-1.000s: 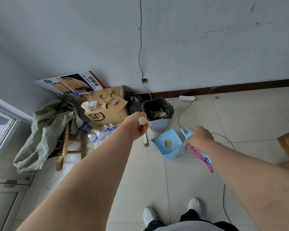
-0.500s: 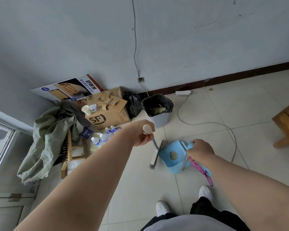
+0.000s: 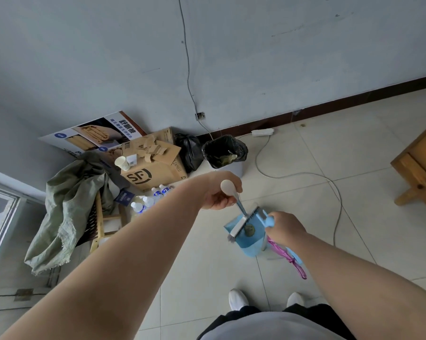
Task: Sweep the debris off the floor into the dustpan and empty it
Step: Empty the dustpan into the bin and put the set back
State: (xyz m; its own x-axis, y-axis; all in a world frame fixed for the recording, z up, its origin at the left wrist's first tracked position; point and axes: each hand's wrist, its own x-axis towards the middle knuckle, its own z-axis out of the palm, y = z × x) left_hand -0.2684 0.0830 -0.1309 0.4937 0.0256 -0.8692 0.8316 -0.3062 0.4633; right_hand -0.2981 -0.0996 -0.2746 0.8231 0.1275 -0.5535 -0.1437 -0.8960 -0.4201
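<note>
The left hand (image 3: 219,196) has its grip closed round the broom (image 3: 242,223) handle. The brush head sits in the blue dustpan (image 3: 250,246), against the debris (image 3: 249,229). The right hand (image 3: 284,228) grip clasps the dustpan's handle, near the bin (image 3: 225,150).

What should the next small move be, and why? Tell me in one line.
Probably tip the dustpan back and lift it toward the bin. The debris lump sits inside the pan, the broom gripped by the left hand lies across its mouth, and the right hand grips the pan's handle. The lined bin stands open just beyond, by the wall.
</note>
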